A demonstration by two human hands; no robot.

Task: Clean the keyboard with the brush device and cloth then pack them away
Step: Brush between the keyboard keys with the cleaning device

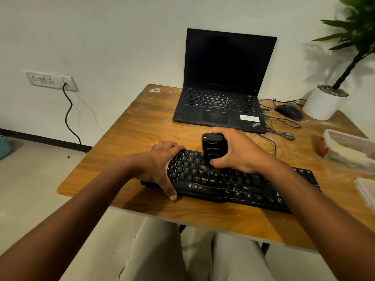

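1. Head view: wooden tabletop (132,126) carries all items.
2. Laptop (223,88) stands open at the far edge, screen dark.
3. Keyboard (233,185) lies along the near edge.
4. Left hand (160,165) rests flat on the keyboard's left end, fingers straight, thumb over the front edge.
5. Right hand (237,151) grips the brush device (212,149), upright, lower end on the keys.
6. Mouse (289,111) lies beside the laptop.

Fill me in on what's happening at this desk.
A seated person is cleaning a black keyboard on a wooden table. The right hand grips a black brush device, its lower end down on the keys. The left hand rests on the keyboard's left end, steadying it. Behind sit an open laptop, screen dark, and a mouse. No cloth is identifiable.
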